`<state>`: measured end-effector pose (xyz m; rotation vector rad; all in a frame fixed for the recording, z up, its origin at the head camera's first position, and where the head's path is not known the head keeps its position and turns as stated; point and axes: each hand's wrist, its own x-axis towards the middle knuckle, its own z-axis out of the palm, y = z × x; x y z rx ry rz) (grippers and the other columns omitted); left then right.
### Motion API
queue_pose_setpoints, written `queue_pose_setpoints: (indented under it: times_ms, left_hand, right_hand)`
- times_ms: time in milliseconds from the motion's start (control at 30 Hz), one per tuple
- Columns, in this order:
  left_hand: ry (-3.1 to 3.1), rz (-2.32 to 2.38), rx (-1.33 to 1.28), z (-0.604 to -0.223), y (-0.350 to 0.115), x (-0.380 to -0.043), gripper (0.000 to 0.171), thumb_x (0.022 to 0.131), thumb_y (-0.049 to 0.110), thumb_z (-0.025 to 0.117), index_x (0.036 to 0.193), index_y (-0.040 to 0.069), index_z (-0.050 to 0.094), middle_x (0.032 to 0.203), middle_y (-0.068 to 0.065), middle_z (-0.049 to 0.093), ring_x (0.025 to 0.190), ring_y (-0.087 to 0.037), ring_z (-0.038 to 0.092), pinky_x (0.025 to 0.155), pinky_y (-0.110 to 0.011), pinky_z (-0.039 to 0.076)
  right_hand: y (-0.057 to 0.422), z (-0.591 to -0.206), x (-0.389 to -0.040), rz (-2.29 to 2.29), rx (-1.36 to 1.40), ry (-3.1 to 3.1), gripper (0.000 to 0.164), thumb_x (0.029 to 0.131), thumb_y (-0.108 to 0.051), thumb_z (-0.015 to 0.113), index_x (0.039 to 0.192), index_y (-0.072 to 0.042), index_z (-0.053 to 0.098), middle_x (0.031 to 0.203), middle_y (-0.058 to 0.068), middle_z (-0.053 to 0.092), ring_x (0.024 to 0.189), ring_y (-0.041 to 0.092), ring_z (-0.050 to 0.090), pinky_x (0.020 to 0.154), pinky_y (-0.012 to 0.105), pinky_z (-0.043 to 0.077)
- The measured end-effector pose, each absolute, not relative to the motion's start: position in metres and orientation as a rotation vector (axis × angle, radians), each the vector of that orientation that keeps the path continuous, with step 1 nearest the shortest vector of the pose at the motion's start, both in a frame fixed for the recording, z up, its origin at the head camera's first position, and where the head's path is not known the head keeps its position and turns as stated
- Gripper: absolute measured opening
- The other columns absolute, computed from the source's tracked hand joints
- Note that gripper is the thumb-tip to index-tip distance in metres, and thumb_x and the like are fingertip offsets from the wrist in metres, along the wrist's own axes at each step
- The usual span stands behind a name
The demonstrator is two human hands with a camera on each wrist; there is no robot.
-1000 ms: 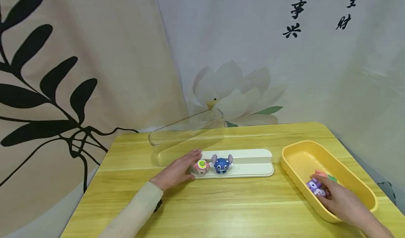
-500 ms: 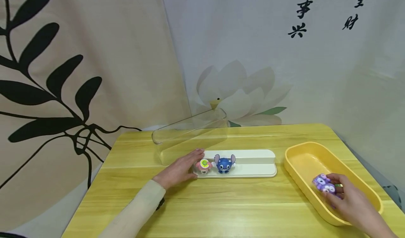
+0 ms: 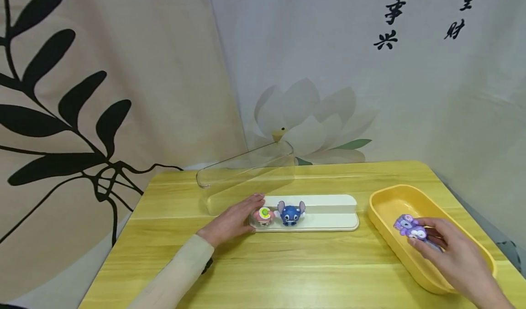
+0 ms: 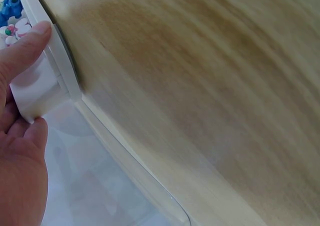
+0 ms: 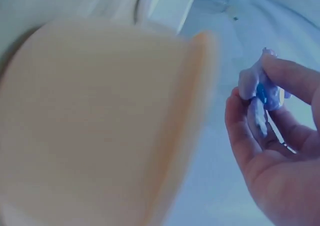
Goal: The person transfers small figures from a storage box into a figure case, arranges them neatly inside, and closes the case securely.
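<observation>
In the head view my left hand [image 3: 232,220] grips the left end of a white display base [image 3: 328,224], its thumb at the front edge and its fingers behind. The left wrist view shows the same hand [image 4: 22,151] curled round that end. A pink figurine [image 3: 264,215] with a yellow-green top and a blue, big-eared figurine [image 3: 291,213] stand side by side on the base. Above the yellow tray [image 3: 386,236], my right hand [image 3: 460,249] pinches a small purple figurine [image 3: 411,227]. The right wrist view shows the purple figurine [image 5: 262,86] between thumb and fingers.
A clear plastic cover [image 3: 246,176] stands behind the base at the back left of the wooden table [image 3: 296,272]. Printed cloth [image 3: 164,71] hangs behind the table. My right hand hides part of the tray's inside.
My right hand has lifted the purple figurine up from inside the yellow tray and shifted slightly left with it. The left hand stays on the base.
</observation>
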<state>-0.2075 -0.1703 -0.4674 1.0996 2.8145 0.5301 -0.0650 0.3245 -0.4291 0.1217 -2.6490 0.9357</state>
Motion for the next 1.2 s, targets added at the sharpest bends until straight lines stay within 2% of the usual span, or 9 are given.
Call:
queue_pose_setpoints:
  times_ms: [133, 400, 600, 833, 967, 1100, 1200]
  left_hand:
    - [2.809, 0.541, 1.089, -0.468, -0.17, -0.208, 0.088, 0.088, 0.019, 0.083, 0.162, 0.012, 0.036, 0.171, -0.003, 0.023, 0.156, -0.023, 0.024, 0.125, -0.043, 0.029]
    - [2.801, 0.575, 1.113, -0.465, -0.17, -0.207, 0.086, 0.087, 0.017, 0.084, 0.16, 0.008, 0.038, 0.171, -0.005, 0.025, 0.156, -0.026, 0.025, 0.125, -0.045, 0.029]
    - [2.804, 0.562, 1.108, -0.465, -0.169, -0.207, 0.086, 0.087, 0.017, 0.084, 0.16, 0.008, 0.039, 0.171, -0.004, 0.025, 0.156, -0.025, 0.025, 0.125, -0.044, 0.029]
    - [2.802, 0.559, 1.119, -0.465, -0.171, -0.206, 0.086, 0.088, 0.018, 0.084, 0.16, 0.008, 0.038, 0.171, -0.006, 0.024, 0.156, -0.026, 0.025, 0.125, -0.045, 0.03]
    - [2.801, 0.566, 1.123, -0.466, -0.171, -0.207, 0.086, 0.087, 0.017, 0.084, 0.16, 0.009, 0.038, 0.171, -0.007, 0.025, 0.156, -0.025, 0.025, 0.124, -0.045, 0.03]
    - [2.806, 0.549, 1.122, -0.468, -0.171, -0.209, 0.087, 0.087, 0.017, 0.085, 0.16, 0.009, 0.039, 0.171, -0.007, 0.025, 0.156, -0.025, 0.026, 0.124, -0.045, 0.031]
    - [2.805, 0.549, 1.116, -0.468, -0.17, -0.209, 0.087, 0.086, 0.017, 0.085, 0.16, 0.009, 0.039, 0.171, -0.007, 0.025, 0.156, -0.025, 0.025, 0.124, -0.045, 0.031]
  right_hand:
    - [0.307, -0.421, -0.068, 0.896, 0.217, -2.563, 0.042, 0.077, 0.002, 0.089, 0.114, -0.005, 0.069, 0.106, 0.008, 0.066, 0.087, -0.014, 0.055, 0.068, 0.0, 0.048]
    - [0.279, -0.413, -0.078, 0.922, 0.415, -2.473, 0.05, 0.074, 0.004, 0.09, 0.116, -0.017, 0.071, 0.108, -0.004, 0.067, 0.091, -0.009, 0.06, 0.078, 0.001, 0.047]
    - [0.26, -0.411, -0.086, 0.997, 0.468, -2.489, 0.046, 0.081, 0.0, 0.087, 0.12, -0.02, 0.071, 0.111, -0.006, 0.067, 0.094, -0.005, 0.064, 0.08, 0.002, 0.049]
    - [0.246, -0.41, -0.1, 0.95, 0.479, -2.545, 0.039, 0.086, -0.01, 0.085, 0.121, -0.021, 0.073, 0.114, -0.007, 0.067, 0.093, 0.002, 0.06, 0.08, 0.004, 0.046]
    - [0.238, -0.411, -0.11, 0.934, 0.524, -2.553, 0.037, 0.088, -0.011, 0.084, 0.123, -0.02, 0.074, 0.116, -0.006, 0.066, 0.094, 0.005, 0.061, 0.079, 0.009, 0.049]
    - [0.229, -0.412, -0.12, 0.92, 0.523, -2.595, 0.041, 0.089, -0.013, 0.083, 0.128, -0.015, 0.072, 0.116, -0.003, 0.069, 0.097, 0.013, 0.065, 0.082, 0.025, 0.058]
    - [0.222, -0.412, -0.127, 0.953, 0.474, -2.656, 0.042, 0.089, -0.014, 0.084, 0.128, -0.01, 0.069, 0.114, 0.001, 0.071, 0.098, 0.017, 0.067, 0.084, 0.036, 0.06]
